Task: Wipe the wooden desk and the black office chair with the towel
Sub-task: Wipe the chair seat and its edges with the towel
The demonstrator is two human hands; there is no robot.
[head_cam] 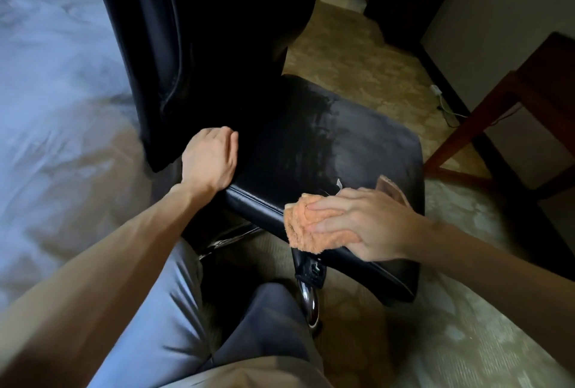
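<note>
Towel handling: the towel [300, 232] is, I judge, soft, light and limp, so it probably bunches if pushed from one corner; a flat hand on its middle should carry it best.
Right grip: the right grip [367, 222] lies wide and flat, its straight fingers [323, 205] pressing the towel onto the near edge of the seat.
Towel place: directly under the right grip, with the folded end sticking out past the fingertips and one corner standing up behind the knuckles.
Towel look: orange, fluffy, folded into a thick pad.
Chair handling: the chair [357, 144] is smooth and likely slippery, and on its shiny metal base [308, 306] it may turn, so it needs steadying at the seat.
Left grip: the left grip [211, 163] rests on the seat corner beside the backrest [202, 45]; its fingers bend away from view, so I cannot tell if they hold or only lean.
Chair look: black and leather-like, with darker streaks between the two grips and a duller grey part beyond the right grip.
Desk: the tabletop [541, 76] of reddish wood stands well apart, beyond the right grip.
</note>
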